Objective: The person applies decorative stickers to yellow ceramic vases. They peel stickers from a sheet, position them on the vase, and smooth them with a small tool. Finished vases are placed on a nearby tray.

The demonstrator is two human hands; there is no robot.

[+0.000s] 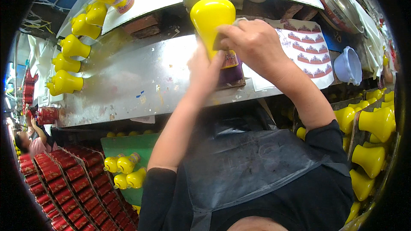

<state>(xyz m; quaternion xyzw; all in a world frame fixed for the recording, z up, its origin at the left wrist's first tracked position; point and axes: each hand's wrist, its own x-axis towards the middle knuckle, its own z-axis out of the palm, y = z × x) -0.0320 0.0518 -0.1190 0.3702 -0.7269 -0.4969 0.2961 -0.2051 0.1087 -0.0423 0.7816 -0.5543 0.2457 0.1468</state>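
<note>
A glossy yellow bottle (pixel 212 12) lies with its neck toward the far side, held in a small stand (pixel 231 81) with a purple part at the near end. A patterned decal band (pixel 231 60) shows around its narrow base end. My left hand (pixel 202 63), smeared by motion, grips the bottle's lower left side, thumb across the front. Pinched in my right hand (pixel 252 42) is a small flat brown scraper (pixel 219 42), pressed against the bottle's right side just above the band. My right fingertips partly cover the scraper.
A decal sheet (pixel 307 48) lies right of the stand, beside a pale blue bucket (pixel 348 66). Yellow bottles (pixel 70 63) line the metal table's (pixel 128 85) left end. More yellow bottles (pixel 370 160) fill racks at right. Red boxes (pixel 64 184) and another person (pixel 36 139) are at left.
</note>
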